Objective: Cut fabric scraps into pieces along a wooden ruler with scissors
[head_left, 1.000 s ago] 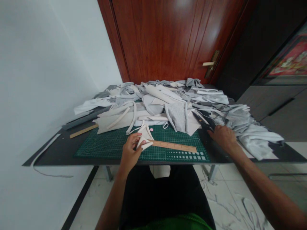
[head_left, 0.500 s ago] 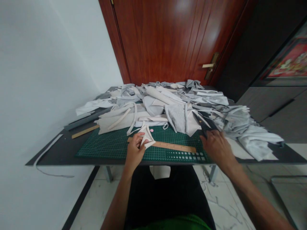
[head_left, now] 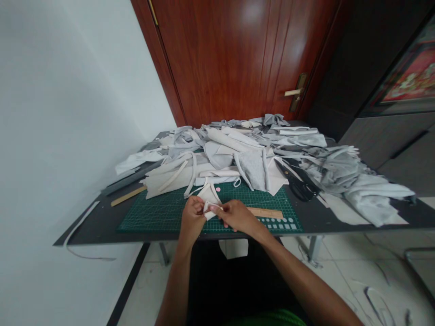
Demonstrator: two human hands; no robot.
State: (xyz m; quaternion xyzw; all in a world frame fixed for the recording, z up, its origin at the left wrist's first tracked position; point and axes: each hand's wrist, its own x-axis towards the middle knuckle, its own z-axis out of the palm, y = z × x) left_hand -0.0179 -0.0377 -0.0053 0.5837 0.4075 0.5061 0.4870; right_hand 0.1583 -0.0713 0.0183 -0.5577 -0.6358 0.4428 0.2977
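Observation:
Between my two hands is a small cream fabric piece (head_left: 209, 194) with raised edges, held over the green cutting mat (head_left: 152, 215). My left hand (head_left: 193, 212) is closed on its left side, fingers curled. My right hand (head_left: 236, 215) pinches its lower right edge, thumb on top. Under the hands lies a wooden ruler (head_left: 267, 213), its left part hidden. A small pink disc (head_left: 218, 189) rests on the mat just behind the fabric. Black-handled scissors (head_left: 302, 188) lie to the right, apart from both hands.
Heaped grey and white fabric scraps (head_left: 231, 140) cover the back of the dark table (head_left: 91, 226). More crumpled cloth (head_left: 360, 185) lies at the right. A second wooden strip (head_left: 127, 196) sits at the left, and a pale cord (head_left: 76, 231) hangs over the front edge.
My right hand has left the scissors, which now lie on the table, and moved left to grip the cream fabric. My left hand still holds it. The view has shifted slightly.

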